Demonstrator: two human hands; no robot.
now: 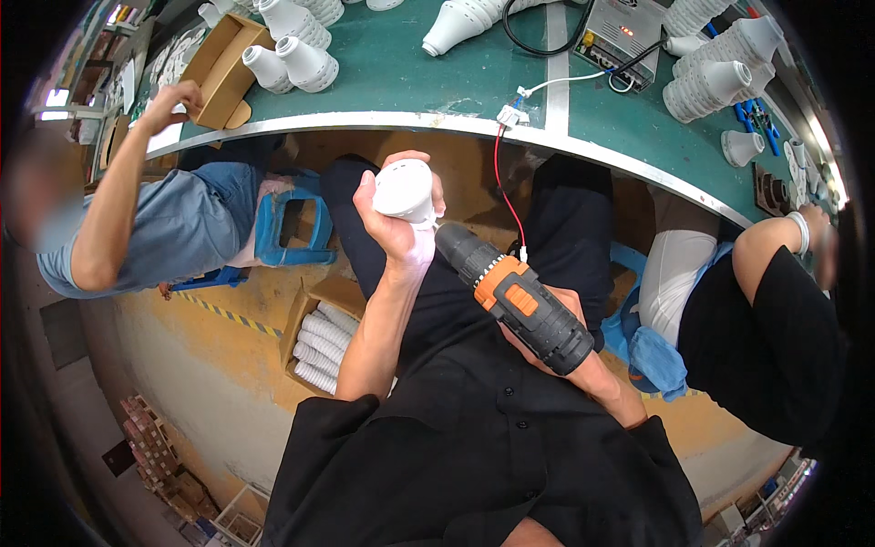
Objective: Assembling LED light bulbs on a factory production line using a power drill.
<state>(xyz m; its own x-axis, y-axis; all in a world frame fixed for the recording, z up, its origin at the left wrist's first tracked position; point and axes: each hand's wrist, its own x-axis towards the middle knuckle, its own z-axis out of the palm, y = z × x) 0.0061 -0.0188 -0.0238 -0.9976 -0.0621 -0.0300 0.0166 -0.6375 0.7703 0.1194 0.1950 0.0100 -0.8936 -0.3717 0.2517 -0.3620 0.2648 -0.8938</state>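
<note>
My left hand (390, 235) is closed around a white, cone-shaped plastic housing (404, 190), raised in front of the table edge. My right hand (569, 303) grips a black and orange cordless drill (521, 299); the drill body hides most of its fingers. The dark chuck (460, 248) points up and left at the housing's lower side, near my left wrist. At its tip there is a small bright spot, and I cannot tell whether it touches the housing. A red wire (502, 178) hangs from a white connector (512, 116) on the table edge down to the drill.
Stacked white housings (305, 64) and an open cardboard box (226, 75) stand on the green table (392, 87). A metal power supply (622, 36) sits farther right. Co-workers sit on both sides, one by a blue stool (296, 223). A carton of white ribbed pieces (321, 342) stands left below.
</note>
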